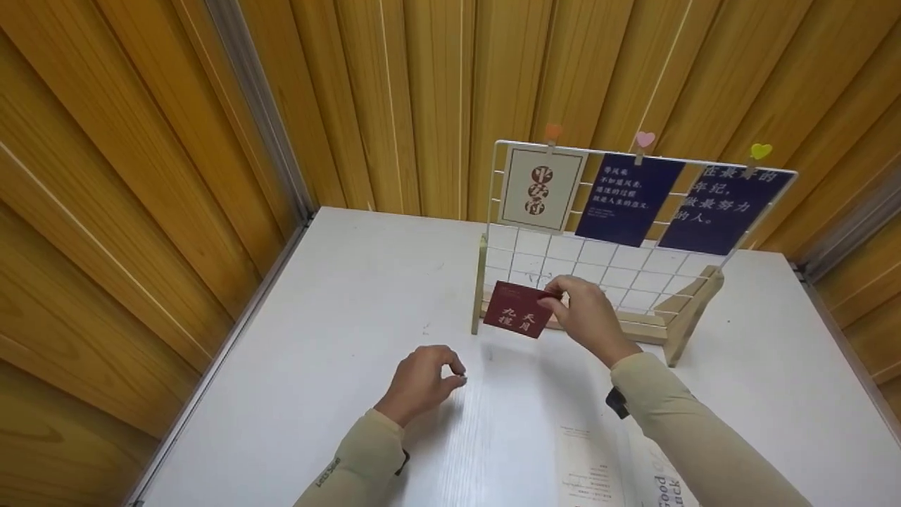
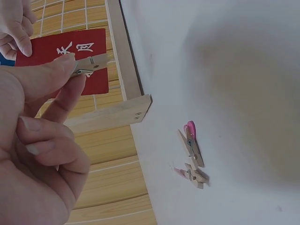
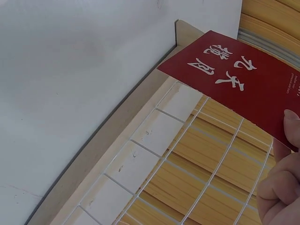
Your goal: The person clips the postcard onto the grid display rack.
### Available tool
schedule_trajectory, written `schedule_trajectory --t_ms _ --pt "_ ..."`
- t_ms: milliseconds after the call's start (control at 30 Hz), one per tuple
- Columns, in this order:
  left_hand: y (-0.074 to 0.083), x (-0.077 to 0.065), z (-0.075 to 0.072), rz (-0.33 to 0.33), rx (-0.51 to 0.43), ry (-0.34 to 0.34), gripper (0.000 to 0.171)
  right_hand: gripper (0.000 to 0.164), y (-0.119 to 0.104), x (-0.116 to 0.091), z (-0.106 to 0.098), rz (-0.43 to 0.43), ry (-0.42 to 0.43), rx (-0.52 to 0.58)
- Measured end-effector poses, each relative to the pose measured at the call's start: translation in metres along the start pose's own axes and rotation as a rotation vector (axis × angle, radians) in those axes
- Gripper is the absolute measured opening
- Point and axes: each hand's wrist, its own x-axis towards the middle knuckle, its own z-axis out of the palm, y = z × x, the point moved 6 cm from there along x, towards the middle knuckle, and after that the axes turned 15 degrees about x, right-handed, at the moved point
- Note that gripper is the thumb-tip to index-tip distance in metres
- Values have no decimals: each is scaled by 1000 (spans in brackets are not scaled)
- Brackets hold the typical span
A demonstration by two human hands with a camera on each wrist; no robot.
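My right hand (image 1: 588,317) pinches a dark red card (image 1: 517,310) with white characters by its edge, thumb in front. The card hangs before the lower left part of a white wire grid rack (image 1: 491,204) on wooden feet. Lower and to the left, my left hand (image 1: 422,380) is held over the white table. Between its thumb and index finger, the left wrist view shows a small wooden clothespin (image 2: 93,64). In the right wrist view the red card (image 3: 225,75) lies across the grid's wires, but whether it touches them I cannot tell.
Along the rack's top hang a white card (image 1: 517,190) and two blue cards (image 1: 623,204), held by heart-topped clips (image 1: 645,139). Two more clothespins (image 2: 191,145) lie on the table. Printed cards (image 1: 584,472) lie near the front, partly under the right sleeve. Wood-patterned walls (image 1: 394,105) stand behind.
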Motion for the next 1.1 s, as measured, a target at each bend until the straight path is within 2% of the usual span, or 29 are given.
schedule_trajectory --t_ms 500,733,900,1100 --pt "2 1 -4 39 8 81 12 9 2 23 0 -94 97 3" --pt "1 2 -4 53 0 79 11 10 6 28 3 -118 125 -13" --pt "1 4 -3 58 -24 62 9 11 10 31 5 -146 107 -37" --pt "-1 5 -1 52 -39 60 8 13 14 34 8 -139 90 -65"
